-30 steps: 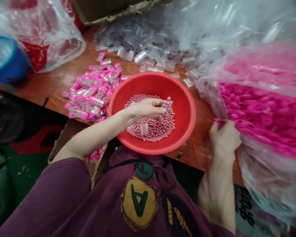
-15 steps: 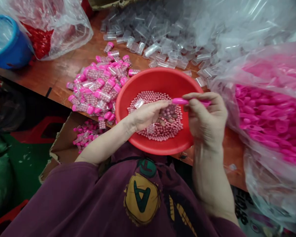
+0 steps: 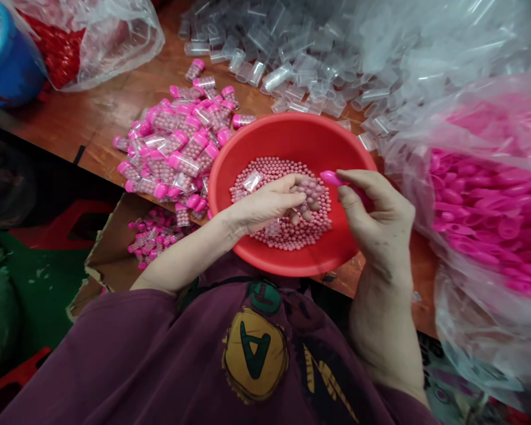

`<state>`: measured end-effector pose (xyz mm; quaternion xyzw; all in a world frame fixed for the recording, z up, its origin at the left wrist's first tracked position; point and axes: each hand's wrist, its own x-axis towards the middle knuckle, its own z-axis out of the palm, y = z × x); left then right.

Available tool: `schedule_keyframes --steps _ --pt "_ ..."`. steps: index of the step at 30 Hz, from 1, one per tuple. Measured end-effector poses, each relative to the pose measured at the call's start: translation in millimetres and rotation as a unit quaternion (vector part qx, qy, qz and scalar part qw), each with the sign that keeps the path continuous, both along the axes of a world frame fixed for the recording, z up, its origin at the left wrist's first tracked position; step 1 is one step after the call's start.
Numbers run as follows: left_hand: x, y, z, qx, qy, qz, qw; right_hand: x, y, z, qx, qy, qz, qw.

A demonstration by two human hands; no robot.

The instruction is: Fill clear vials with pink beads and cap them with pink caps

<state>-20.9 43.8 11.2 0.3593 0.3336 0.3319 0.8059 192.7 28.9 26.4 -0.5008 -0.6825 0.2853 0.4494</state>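
Note:
Over a red basin point(image 3: 292, 265) of pink beads point(image 3: 269, 168), my left hand point(image 3: 274, 200) is closed round a small clear tube point(image 3: 310, 190) with beads in it. The tube is tilted, and fingers hide part of it. To its right, my right hand point(image 3: 380, 212) pinches a glossy pink plastic cap point(image 3: 331, 177) between thumb and forefinger. Its pointed end faces the tube, with a small gap between them. More pink shows inside the right palm, too covered to make out. A loose clear tube point(image 3: 252, 180) lies on the beads.
Left of the basin is a heap of pink-capped bead bottles point(image 3: 177, 147), above a cardboard box point(image 3: 110, 236) holding more. Clear tubes point(image 3: 278, 77) pile up behind. A bag of pink caps point(image 3: 482, 206) stands right; a blue bucket point(image 3: 13, 65) is at far left.
My right hand has drawn back to the right, so the pink cap's tip now sits apart from my left fingers. My left hand has barely moved. The view has shifted slightly.

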Motion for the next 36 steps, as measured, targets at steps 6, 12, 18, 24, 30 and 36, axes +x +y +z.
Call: schedule_keyframes --steps 6,12,18,24,30,36 --pt "-1.4 0.7 -0.3 -0.011 0.013 0.013 1.000 5.3 0.3 -13.0 -0.051 0.004 0.048 0.998" --pt "-1.5 2.3 -4.2 -0.028 0.019 0.016 0.999 3.5 3.7 -31.3 -0.102 0.117 -0.021 0.988" --pt "-3.2 3.9 -1.0 -0.043 -0.036 0.052 0.997 3.0 1.2 -24.7 -0.185 0.200 -0.008 0.962" --pt "-5.2 4.3 4.1 -0.048 -0.045 0.065 0.996 7.7 -1.4 -31.3 -0.167 0.187 -0.027 0.968" --pt "-2.6 3.0 -4.9 -0.062 -0.072 0.064 0.993 -0.1 3.1 -34.0 -0.072 0.162 -0.110 0.978" --pt "-2.8 -0.2 1.4 -0.068 -0.075 0.054 0.993 -8.4 12.6 -34.9 -0.054 0.211 -0.060 0.974"
